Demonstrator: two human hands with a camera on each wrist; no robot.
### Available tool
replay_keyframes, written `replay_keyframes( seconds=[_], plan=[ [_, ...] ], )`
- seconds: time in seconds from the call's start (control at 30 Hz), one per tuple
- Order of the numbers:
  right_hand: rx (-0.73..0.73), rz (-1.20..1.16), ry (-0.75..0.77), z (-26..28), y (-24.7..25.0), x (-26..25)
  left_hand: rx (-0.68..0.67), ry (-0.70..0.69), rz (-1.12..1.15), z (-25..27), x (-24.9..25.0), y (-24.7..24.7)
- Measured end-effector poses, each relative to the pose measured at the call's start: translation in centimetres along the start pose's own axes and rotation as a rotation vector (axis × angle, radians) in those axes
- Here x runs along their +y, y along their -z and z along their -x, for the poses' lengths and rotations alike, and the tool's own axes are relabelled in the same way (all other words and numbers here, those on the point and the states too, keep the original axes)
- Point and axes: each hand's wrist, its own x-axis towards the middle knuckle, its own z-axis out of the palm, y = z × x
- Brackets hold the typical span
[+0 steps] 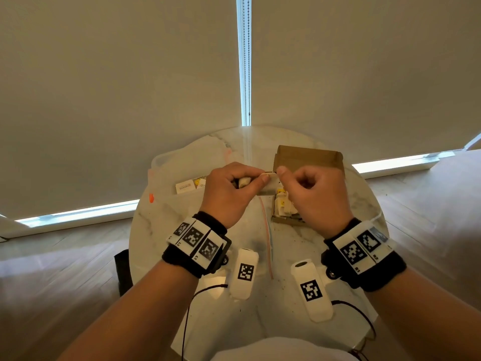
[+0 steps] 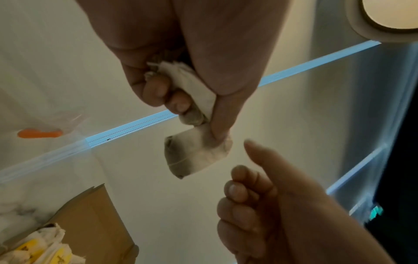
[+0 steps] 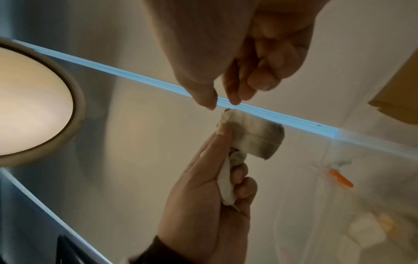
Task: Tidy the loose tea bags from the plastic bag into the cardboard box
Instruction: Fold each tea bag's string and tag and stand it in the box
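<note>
Thin paper tea bags (image 2: pixel 199 153), soft and nearly weightless, sit bunched in the clenched left hand (image 1: pixel 229 188) just beside the cardboard box (image 1: pixel 307 157). The right hand (image 1: pixel 309 188), pinching nothing, should take one by a corner.

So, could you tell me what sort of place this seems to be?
Probably a room in a home: a round marble-look table stands on wood flooring in a corner where roller blinds cover the windows.
</note>
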Motion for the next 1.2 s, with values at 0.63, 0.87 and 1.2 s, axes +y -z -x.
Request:
replay_keyframes(
  seconds=[0.63, 0.87, 1.2],
  plan=[
    [-0.472, 0.055, 0.124, -2.0, 3.6, 0.5, -0.106, 0.539, 0.696, 0.7, 0.5, 1.1],
    [-0.600, 0.250, 0.462, -2.3, 3.2, -1.1, -0.158, 0.526, 0.518, 0.4, 0.6, 0.7],
    [-0.631, 0.454, 0.761, -2.2, 2.4, -1.5, -0.101, 0.534, 0.303, -0.1, 0.4, 0.8]
  ],
)
